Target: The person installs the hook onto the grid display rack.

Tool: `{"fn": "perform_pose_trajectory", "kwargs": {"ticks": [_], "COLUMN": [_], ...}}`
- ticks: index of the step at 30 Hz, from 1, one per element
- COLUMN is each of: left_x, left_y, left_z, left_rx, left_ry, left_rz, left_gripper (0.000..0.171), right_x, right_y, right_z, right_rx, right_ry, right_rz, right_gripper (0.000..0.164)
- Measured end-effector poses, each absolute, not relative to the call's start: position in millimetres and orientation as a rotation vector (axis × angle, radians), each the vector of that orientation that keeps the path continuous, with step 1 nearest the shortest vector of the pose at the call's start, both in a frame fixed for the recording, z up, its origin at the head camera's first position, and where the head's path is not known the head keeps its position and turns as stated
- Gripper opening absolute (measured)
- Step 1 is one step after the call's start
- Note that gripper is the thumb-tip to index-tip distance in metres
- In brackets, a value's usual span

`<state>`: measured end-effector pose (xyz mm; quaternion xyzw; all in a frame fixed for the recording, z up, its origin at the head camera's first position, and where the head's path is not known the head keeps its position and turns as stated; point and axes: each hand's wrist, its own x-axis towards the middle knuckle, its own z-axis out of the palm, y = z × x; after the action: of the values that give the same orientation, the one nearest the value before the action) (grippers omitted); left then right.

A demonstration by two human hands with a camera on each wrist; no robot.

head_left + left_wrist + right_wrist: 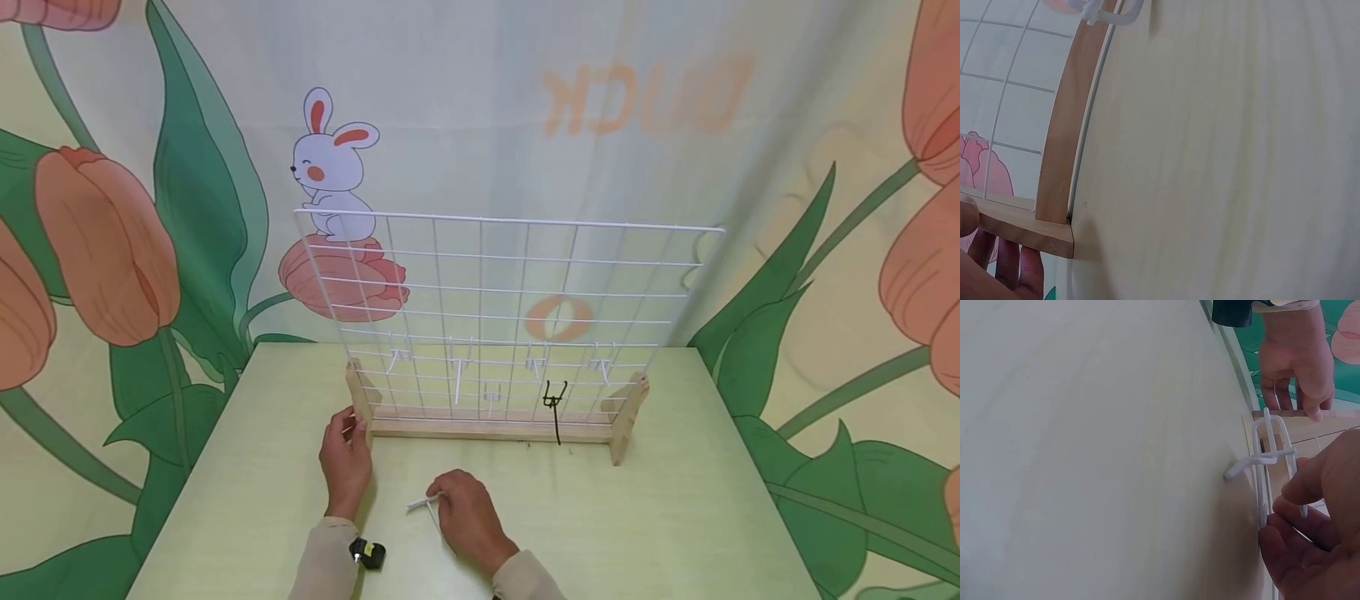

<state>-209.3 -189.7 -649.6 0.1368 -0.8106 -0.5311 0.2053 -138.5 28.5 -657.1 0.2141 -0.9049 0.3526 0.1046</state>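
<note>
In the head view my left hand grips the left wooden end support of a white wire grid rack. The left wrist view has the thumb on one side of that wooden piece and the fingers on the other. Below the rack's front, my right hand pinches a white wire display hook between thumb and fingers. Seen from the right wrist, the hook has a looped end and a prong poking out past the fingertips; its gripped part is partly hidden.
Several white hooks hang along the lower grid, and one black hook hangs right of centre. A wooden bar joins the two end supports. The right support stands on the pale table. Behind hangs a printed curtain.
</note>
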Motion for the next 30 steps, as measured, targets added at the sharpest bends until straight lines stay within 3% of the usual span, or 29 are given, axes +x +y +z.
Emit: {"fn": "perform_pose_trajectory", "kwargs": {"ticks": [4,10,19,30], "left_x": [-209.1,-208.3,-208.9,-208.3], "left_y": [-188.7,-189.0,-191.0,-191.0], "left_z": [-649.4,-650.5,-649.6,-649.0], "left_rx": [0.379,0.382,0.379,0.38], "left_ry": [-2.254,-2.262,-2.256,-2.264], "left_rz": [-1.476,-1.479,-1.507,-1.503], "left_gripper": [0.033,0.033,0.032,0.032], "right_x": [-134.2,-122.5,-113.7,-112.3], "right_y": [30.4,34.1,34.7,28.4], "right_z": [-655.1,-655.0,-658.9,-656.4], "right_rx": [0.565,0.291,0.375,0.466], "right_ry": [-2.704,-2.776,-2.823,-2.883], "right_rz": [1.062,1.113,0.9,0.739], "right_gripper": [0.026,0.048,0.026,0.013]}}
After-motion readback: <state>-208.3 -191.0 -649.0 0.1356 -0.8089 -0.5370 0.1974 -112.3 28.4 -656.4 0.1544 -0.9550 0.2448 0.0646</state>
